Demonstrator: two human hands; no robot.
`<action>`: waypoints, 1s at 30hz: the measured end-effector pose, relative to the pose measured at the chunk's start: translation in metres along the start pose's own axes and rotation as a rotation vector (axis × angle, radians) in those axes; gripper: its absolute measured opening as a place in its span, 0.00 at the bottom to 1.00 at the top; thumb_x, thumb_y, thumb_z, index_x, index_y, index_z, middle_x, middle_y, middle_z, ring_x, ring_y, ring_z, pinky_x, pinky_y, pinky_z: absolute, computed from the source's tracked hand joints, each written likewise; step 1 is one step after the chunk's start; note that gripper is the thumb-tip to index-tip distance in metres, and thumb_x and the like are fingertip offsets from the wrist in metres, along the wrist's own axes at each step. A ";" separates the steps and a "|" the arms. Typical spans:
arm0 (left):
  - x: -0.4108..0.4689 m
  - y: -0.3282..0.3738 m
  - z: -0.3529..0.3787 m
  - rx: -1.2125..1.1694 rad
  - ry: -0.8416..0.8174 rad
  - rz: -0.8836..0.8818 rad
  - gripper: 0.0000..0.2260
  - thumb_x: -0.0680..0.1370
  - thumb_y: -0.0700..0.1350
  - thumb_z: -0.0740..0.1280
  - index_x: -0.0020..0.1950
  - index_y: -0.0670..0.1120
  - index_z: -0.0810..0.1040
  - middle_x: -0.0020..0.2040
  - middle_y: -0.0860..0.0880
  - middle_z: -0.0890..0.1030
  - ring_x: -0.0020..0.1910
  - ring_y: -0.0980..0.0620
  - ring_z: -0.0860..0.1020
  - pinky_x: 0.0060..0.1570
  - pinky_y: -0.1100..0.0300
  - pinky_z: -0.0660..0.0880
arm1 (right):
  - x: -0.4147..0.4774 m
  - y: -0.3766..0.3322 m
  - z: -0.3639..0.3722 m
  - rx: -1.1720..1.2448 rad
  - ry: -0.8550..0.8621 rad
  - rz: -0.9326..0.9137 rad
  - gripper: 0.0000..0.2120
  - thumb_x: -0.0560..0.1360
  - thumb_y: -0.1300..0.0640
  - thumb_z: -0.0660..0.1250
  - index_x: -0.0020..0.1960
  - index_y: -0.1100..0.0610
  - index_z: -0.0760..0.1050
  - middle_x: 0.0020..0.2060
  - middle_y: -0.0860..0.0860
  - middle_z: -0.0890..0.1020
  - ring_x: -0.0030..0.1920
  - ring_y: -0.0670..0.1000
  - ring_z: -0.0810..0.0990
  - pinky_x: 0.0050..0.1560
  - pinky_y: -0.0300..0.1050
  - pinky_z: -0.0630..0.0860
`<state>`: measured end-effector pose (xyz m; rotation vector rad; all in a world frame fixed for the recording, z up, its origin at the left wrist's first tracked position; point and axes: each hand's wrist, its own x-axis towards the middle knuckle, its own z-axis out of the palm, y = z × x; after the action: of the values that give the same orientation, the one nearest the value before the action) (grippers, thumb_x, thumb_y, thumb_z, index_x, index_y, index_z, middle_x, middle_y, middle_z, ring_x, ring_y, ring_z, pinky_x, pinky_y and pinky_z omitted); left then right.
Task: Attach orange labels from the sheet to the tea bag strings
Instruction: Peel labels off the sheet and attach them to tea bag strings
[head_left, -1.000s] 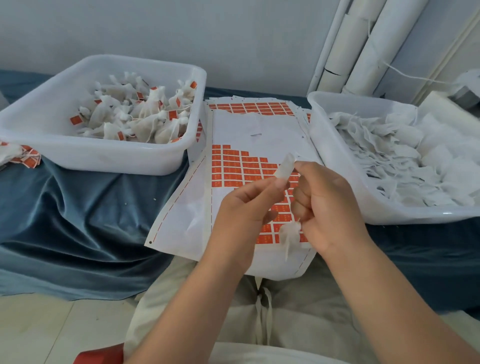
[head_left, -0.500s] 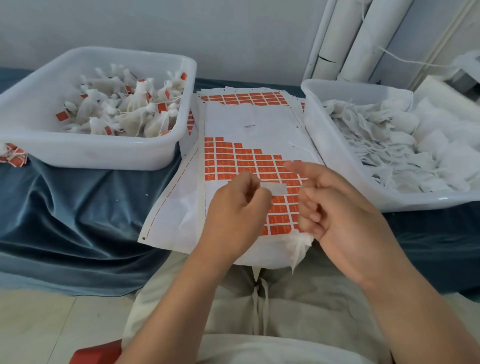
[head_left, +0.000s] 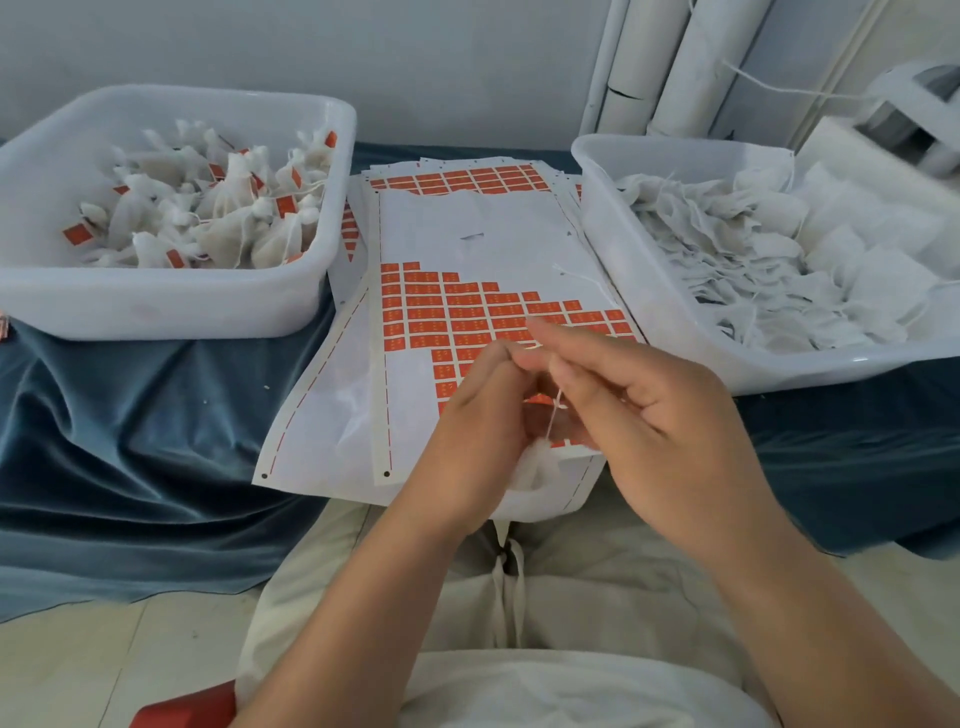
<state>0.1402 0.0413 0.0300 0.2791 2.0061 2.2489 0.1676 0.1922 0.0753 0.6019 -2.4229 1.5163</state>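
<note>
Tiny unreadable print on the orange labels (head_left: 470, 312)

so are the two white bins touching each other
Apart. The head view shows the left bin and the right bin separated by a clear gap, with the label sheet lying between them.

Single view, head camera. It rides on your head and looks forward and down, across your lap to the cloth-covered table (head_left: 156, 395). Your left hand (head_left: 483, 415) and right hand (head_left: 660, 421) lie close under the lens, at lower centre. The table's near edge crosses about mid-frame; its far edge meets the wall (head_left: 415, 62) near the top. The wide lens spans the table from side to side.
</note>
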 end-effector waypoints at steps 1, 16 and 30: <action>-0.001 0.001 0.002 0.042 -0.005 0.030 0.13 0.85 0.45 0.55 0.55 0.42 0.78 0.43 0.49 0.83 0.38 0.55 0.83 0.41 0.64 0.79 | -0.001 -0.001 0.000 -0.101 0.039 -0.042 0.16 0.86 0.54 0.63 0.71 0.42 0.79 0.55 0.39 0.86 0.54 0.41 0.84 0.54 0.43 0.82; -0.004 -0.004 0.009 0.281 0.031 0.260 0.07 0.80 0.50 0.55 0.46 0.53 0.72 0.35 0.56 0.77 0.33 0.54 0.77 0.35 0.58 0.83 | 0.012 0.003 -0.013 -0.090 0.111 0.054 0.12 0.86 0.58 0.64 0.62 0.46 0.82 0.52 0.37 0.87 0.53 0.42 0.86 0.51 0.32 0.79; -0.006 -0.001 0.012 0.202 0.153 0.187 0.08 0.86 0.53 0.60 0.47 0.57 0.74 0.34 0.54 0.78 0.31 0.56 0.78 0.31 0.64 0.75 | 0.020 0.026 -0.010 0.270 0.209 0.160 0.13 0.84 0.58 0.64 0.57 0.44 0.85 0.51 0.48 0.88 0.49 0.51 0.89 0.49 0.42 0.85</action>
<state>0.1485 0.0516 0.0301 0.3348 2.3855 2.2346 0.1379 0.2073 0.0663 0.2828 -2.1720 1.8858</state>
